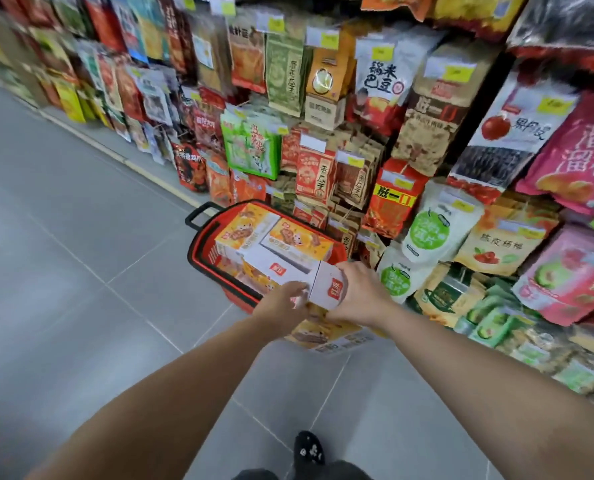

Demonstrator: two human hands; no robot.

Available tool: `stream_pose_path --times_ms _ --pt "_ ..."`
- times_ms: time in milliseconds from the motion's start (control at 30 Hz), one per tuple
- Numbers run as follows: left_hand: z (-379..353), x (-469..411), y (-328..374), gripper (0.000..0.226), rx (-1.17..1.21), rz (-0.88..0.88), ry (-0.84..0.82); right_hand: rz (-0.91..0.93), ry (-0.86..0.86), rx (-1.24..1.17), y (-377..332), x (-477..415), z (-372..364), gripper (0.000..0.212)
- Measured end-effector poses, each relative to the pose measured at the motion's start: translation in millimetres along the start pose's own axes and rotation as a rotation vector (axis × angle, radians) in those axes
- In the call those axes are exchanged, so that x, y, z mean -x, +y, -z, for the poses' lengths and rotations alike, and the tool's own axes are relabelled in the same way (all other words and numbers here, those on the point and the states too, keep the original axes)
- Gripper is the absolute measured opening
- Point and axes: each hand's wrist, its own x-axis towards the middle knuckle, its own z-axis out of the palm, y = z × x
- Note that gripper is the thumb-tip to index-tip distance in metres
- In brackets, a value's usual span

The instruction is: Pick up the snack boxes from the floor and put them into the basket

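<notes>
A red basket with a black handle stands on the grey floor beside the snack shelves. Several orange-and-white snack boxes lie inside it. Over its near rim I hold a white snack box with a red logo. My left hand grips its near left edge and my right hand wraps around its right end. Another orange snack box lies on the floor just below my hands, partly hidden by them.
Shelves packed with hanging snack bags run along the right and far side, down to floor level. Grey tiled floor spreads to the left. My black shoe shows at the bottom.
</notes>
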Motion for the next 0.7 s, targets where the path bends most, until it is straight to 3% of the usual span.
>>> stream_pose_path --times_ms 67,267,567,700 --pt "16 -21 -2 0.044 0.055 0.048 0.027 -0.008 -0.006 0.026 -9 -34 3 0.099" --pt "52 -76 -44 0.055 0.172 0.213 0.041 -0.026 -0.097 0.016 -46 -115 -12 0.104" --pt "158 -181 -136 0.061 0.181 0.336 -0.096 -0.117 -0.156 -0.051 -132 -243 -47 0.103" --pt "211 -227 -160 0.064 0.09 0.306 -0.144 -0.161 -0.168 -0.079 -170 -298 -55 0.104"
